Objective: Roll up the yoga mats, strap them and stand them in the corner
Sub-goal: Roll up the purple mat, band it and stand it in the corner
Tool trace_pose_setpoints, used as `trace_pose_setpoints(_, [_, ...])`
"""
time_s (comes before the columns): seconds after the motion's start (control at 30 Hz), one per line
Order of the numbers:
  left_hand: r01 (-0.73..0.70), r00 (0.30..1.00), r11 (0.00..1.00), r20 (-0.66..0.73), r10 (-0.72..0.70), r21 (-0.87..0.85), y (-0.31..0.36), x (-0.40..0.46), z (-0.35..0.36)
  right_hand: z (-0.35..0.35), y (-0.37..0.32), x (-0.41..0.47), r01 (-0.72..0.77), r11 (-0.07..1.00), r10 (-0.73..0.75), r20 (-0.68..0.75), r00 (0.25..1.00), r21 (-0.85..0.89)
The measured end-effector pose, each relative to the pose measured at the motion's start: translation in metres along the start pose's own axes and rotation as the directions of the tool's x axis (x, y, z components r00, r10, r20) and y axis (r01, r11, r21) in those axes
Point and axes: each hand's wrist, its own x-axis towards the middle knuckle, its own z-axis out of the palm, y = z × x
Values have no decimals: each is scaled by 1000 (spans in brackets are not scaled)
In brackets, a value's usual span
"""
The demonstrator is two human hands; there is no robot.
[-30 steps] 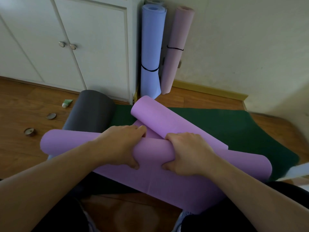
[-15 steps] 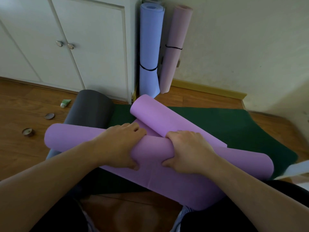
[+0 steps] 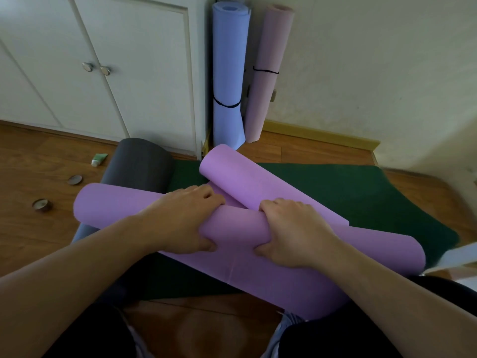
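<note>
- Fingers of both hands were curled over the top of the purple mat [image 3: 232, 226], thumbs tucked under its near side; left hand [image 3: 185, 220] and right hand [image 3: 291, 233] gripped the roll side by side near its middle.
- Purple mat lay across the dark green mat [image 3: 361, 197] on the floor, part rolled: a loose far end [image 3: 232, 171] curled up behind the hands, and a flat tail [image 3: 258, 280] ran toward the person's lap.
- Change vs a second ago: roll's left end sat further right and a bit higher, hands nudged slightly away from the body; grip looked the same. Small shift, so rolling had barely advanced.
- Judgement: mid-roll on this mat, not strapped yet; no strap visible near the hands.
- Blue mat [image 3: 228, 73] and pink mat [image 3: 268, 73] stood upright in the far corner, each with a black band, touching or just beside each other; those looked done.
- Grey roll [image 3: 139, 164] lay on the floor at left, partly under the purple mat; no strap seen on it.
- Green mat was flat, unrolled, so well short of finished.
- Small tube [image 3: 99, 159] and two round lids [image 3: 74, 180] lay on the floor at left.
</note>
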Motion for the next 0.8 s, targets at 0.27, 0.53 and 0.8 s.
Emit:
trace_pose_setpoints(0.27, [68, 997, 996, -28, -67, 51, 6, 2, -6, 4, -3, -2, 34, 997, -36, -23, 999, -63])
trace_pose_setpoints(0.53, [78, 997, 992, 2, -79, 102, 11, -1, -29, -1, 4, 2, 50, 999, -49, -60, 997, 16])
trace_pose_setpoints(0.8, [33, 995, 998, 97, -38, 56, 8, -9, -24, 7, 17, 5, 80, 980, -75, -34, 997, 181])
